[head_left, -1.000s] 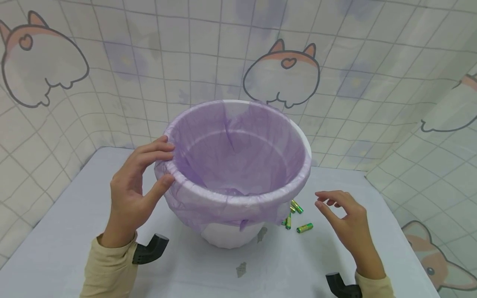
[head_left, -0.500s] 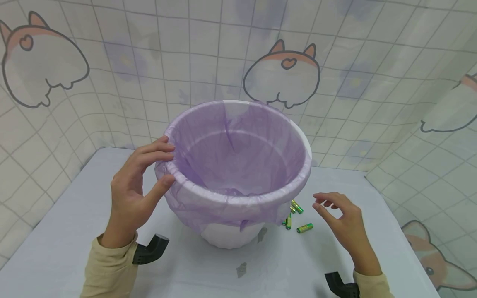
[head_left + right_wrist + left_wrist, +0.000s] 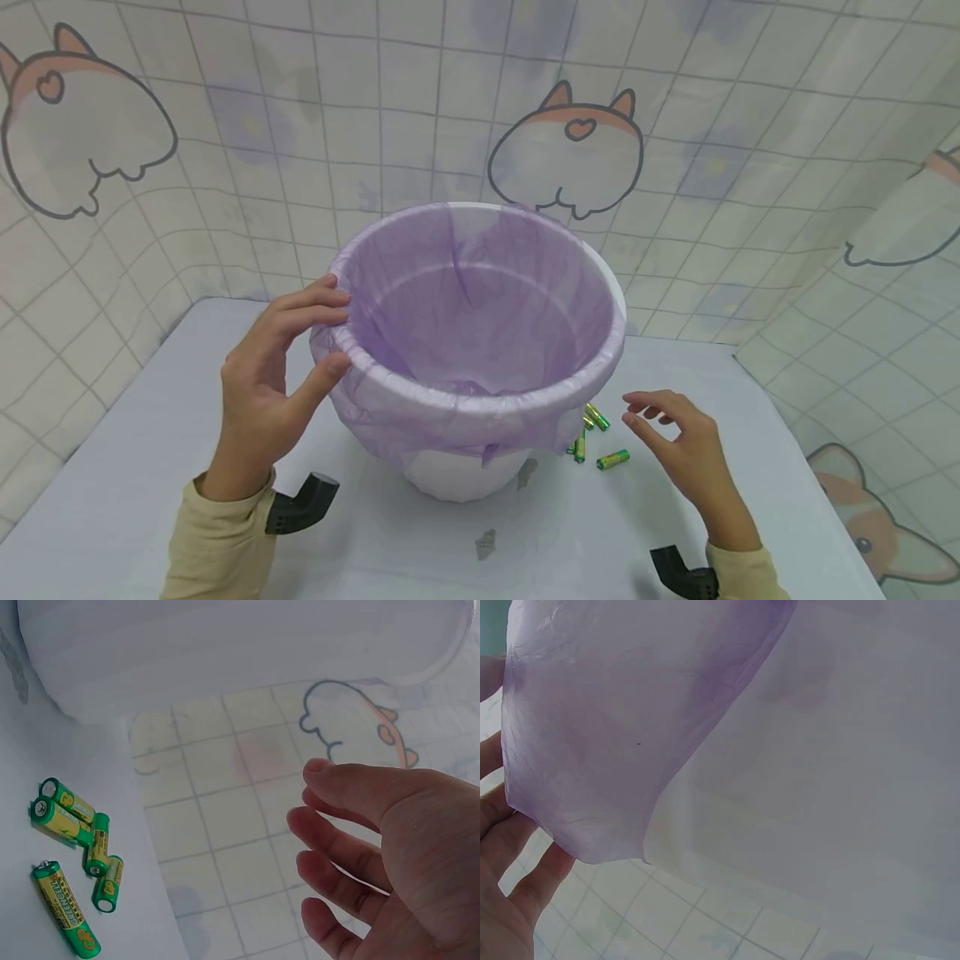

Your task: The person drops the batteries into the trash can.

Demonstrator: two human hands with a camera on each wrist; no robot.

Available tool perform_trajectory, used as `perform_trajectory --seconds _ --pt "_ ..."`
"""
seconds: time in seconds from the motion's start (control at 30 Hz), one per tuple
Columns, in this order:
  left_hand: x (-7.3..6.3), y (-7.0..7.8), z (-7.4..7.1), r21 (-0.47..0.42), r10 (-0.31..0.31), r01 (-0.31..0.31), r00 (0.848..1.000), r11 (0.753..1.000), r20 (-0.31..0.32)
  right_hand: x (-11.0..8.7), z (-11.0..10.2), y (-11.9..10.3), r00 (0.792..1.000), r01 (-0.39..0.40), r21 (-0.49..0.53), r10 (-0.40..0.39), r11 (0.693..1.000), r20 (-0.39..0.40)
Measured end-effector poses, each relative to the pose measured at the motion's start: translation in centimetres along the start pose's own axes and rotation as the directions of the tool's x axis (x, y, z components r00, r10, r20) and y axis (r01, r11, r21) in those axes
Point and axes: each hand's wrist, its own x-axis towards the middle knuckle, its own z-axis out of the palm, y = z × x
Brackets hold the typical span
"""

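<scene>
A white bin (image 3: 453, 477) stands on the table, its rim covered by a purple translucent bag (image 3: 495, 333) that lines it and folds down outside. My left hand (image 3: 258, 392) rests on the bin's left rim, thumb and fingers spread, fingertips right at the folded bag. In the left wrist view the fingers (image 3: 544, 881) show beside the bag's hanging edge (image 3: 600, 832). My right hand (image 3: 682, 437) hovers right of the bin with loosely bent fingers, holding nothing. Several green and gold batteries (image 3: 64, 907) lie between it and the bin, partly hidden by the bin in the head view.
The white-covered table (image 3: 187, 467) has two grey patches, one being a grey mark (image 3: 485, 544) in front of the bin. A tile-patterned curtain (image 3: 405, 108) with cartoon dogs surrounds the table at the back and sides. Each wrist carries a black camera (image 3: 303, 504).
My right hand has moved slightly left and down, closer to the batteries. The left hand, bin and batteries look unchanged.
</scene>
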Motion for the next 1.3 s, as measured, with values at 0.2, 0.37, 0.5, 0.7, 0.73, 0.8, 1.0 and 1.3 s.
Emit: perform_trajectory --seconds 0.2,0.37,0.5,0.7,0.73,0.8,1.0,1.3 --pt "0.0 0.0 0.0 -0.006 0.0 0.0 1.0 1.0 -0.001 -0.1 0.3 0.3 1.0 -0.002 0.009 0.001 1.0 0.012" --pt "-0.1 0.0 0.0 -0.011 -0.003 0.003 1.0 1.0 -0.001 -0.2 0.4 0.4 0.999 -0.009 0.004 0.009 1.0 0.031" --pt "0.0 0.0 0.1 -0.017 0.003 -0.003 1.0 1.0 -0.003 -0.3 0.5 0.5 0.999 -0.014 -0.004 0.014 1.0 0.051" --pt "-0.1 -0.1 0.1 -0.016 0.002 -0.002 1.0 1.0 0.0 -0.5 0.7 0.8 0.997 -0.026 -0.014 0.027 1.0 0.077" --pt "-0.1 -0.1 0.1 -0.016 0.001 -0.001 1.0 1.0 0.0 -0.5 0.7 0.8 0.996 -0.03 -0.016 0.031 0.999 0.081" --pt "-0.1 -0.1 0.1 -0.013 -0.001 0.002 1.0 1.0 0.001 -0.6 0.8 0.8 0.995 -0.042 -0.019 0.043 0.999 0.094" --pt "-0.1 0.0 0.1 -0.007 -0.002 0.002 1.0 1.0 0.002 -0.8 0.9 0.8 0.985 -0.089 -0.01 0.09 0.996 0.149" --pt "-0.1 0.1 0.1 -0.016 0.001 -0.001 1.0 1.0 -0.001 -0.9 1.2 1.3 0.969 -0.126 -0.005 0.124 0.992 0.216"
